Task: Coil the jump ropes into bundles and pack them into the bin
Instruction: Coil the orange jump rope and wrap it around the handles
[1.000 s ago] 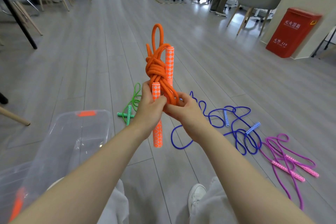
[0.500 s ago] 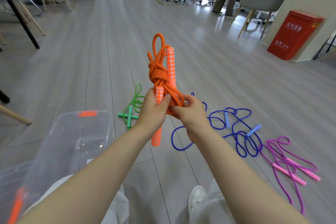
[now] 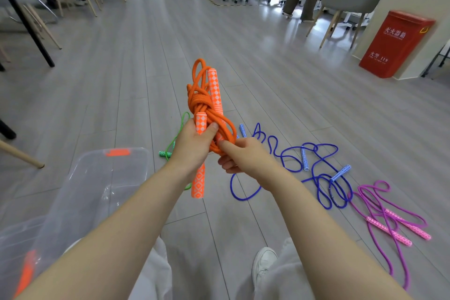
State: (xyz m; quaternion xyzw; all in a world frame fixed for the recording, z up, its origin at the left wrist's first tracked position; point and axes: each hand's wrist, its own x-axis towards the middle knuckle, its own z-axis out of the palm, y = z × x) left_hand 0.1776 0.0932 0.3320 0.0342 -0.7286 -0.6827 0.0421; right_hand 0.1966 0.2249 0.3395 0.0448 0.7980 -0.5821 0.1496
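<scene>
1. Both forearms are bare from the lower edge of the view up to the wrists; no sleeve shows on either.
2. The left hand (image 3: 194, 146) wears no glove, ring, watch or band.
3. The right hand (image 3: 246, 157) is likewise bare, with nothing at the wrist.
4. The fingernails that show are short and unpainted.
5. The legs are clothed in loose trousers (image 3: 155, 273) of a pale, whitish-grey cloth, with soft folds.
6. One shoe (image 3: 264, 264) shows between the forearms: a white trainer with a rounded toe and a pale sole.
7. No markings or logos can be made out on the clothing.
</scene>
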